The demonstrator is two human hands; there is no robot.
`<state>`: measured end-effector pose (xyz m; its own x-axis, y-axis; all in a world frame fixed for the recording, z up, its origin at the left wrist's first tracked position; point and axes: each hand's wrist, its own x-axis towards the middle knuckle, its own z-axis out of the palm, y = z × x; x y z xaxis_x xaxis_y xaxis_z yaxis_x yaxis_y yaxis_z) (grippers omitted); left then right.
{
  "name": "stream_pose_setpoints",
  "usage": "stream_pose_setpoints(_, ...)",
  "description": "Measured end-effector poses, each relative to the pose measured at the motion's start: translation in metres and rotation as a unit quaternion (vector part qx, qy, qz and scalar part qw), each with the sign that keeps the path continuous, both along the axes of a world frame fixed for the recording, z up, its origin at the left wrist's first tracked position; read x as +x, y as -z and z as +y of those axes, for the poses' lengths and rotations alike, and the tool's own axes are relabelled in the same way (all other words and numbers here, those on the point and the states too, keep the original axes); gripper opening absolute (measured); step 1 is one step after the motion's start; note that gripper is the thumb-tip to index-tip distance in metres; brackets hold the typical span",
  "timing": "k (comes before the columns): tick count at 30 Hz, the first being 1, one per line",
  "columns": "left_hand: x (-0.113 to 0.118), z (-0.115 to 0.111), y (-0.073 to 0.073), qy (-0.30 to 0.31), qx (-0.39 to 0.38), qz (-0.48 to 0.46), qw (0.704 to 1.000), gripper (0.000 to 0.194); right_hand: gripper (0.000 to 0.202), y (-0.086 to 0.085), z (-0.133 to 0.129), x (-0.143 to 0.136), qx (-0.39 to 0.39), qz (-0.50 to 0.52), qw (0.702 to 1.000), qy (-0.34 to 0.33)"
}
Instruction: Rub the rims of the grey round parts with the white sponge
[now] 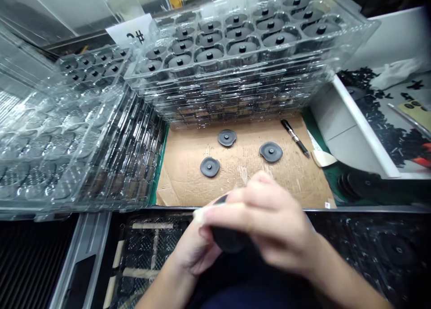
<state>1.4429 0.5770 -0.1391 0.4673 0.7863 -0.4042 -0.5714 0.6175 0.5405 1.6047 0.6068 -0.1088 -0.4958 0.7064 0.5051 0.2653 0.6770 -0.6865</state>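
Observation:
Close to my body, both hands are closed around a dark round disc (230,240), partly covered by my fingers. My left hand (193,248) grips it from the left side. Across its top lie the bent fingers of my right hand (272,214), somewhat blurred; whether they pinch a small part there is hidden. Beyond my hands, three similar discs with small raised centres rest apart on a cardboard sheet (182,185): a left disc (209,167), a rear disc (226,138) and a right disc (271,152).
Stacked clear plastic trays (215,82) holding dark discs stand behind the cardboard. Another tray stack (50,152) rises at left. A black pen (295,138) lies at the cardboard's right. Farther right, a white bin (365,125) contains many small black parts.

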Motion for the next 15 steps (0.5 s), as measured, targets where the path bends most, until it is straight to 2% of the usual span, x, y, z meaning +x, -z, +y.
stream_pose_setpoints(2, -0.004, -0.001, 0.003, -0.008, -0.001, -0.026, 1.0, 0.056, 0.029, 0.021, 0.003, 0.014, -0.078, -0.01, 0.996, 0.052)
stream_pose_setpoints(5, -0.011, -0.004, 0.008, -0.016, -0.016, -0.07, 0.997, 0.062, 0.029, 0.073, -0.004, 0.031, -0.158, -0.029, 0.974, 0.161)
stream_pose_setpoints(7, -0.013, -0.004, 0.009, -0.025, -0.018, -0.077, 0.997, 0.062, 0.028, 0.108, -0.014, 0.035, -0.178, -0.056, 0.967, 0.174)
stream_pose_setpoints(9, -0.012, -0.004, 0.009, -0.025, -0.019, -0.079, 0.996, 0.061, 0.028, 0.127, -0.022, 0.033, -0.18, -0.093, 0.965, 0.166)
stream_pose_setpoints(10, -0.01, -0.004, 0.008, -0.023, -0.019, -0.078, 0.997, 0.061, 0.028, 0.127, -0.024, 0.031, -0.18, -0.103, 0.964, 0.167)
stream_pose_setpoints(11, -0.008, -0.004, 0.007, -0.02, -0.018, -0.076, 0.997, 0.06, 0.028, 0.12, -0.025, 0.03, -0.182, -0.098, 0.962, 0.18)
stream_pose_setpoints(12, -0.006, -0.003, 0.006, -0.016, -0.018, -0.073, 0.997, 0.061, 0.029, 0.107, -0.025, 0.027, -0.18, -0.077, 0.959, 0.204)
stream_pose_setpoints(14, -0.002, -0.004, 0.004, -0.013, -0.012, -0.065, 0.998, 0.06, 0.033, 0.069, -0.024, 0.022, -0.147, -0.012, 0.96, 0.238)
stream_pose_setpoints(15, -0.001, -0.004, 0.004, -0.012, -0.008, -0.061, 0.998, 0.059, 0.038, 0.048, -0.023, 0.018, -0.111, 0.011, 0.968, 0.227)
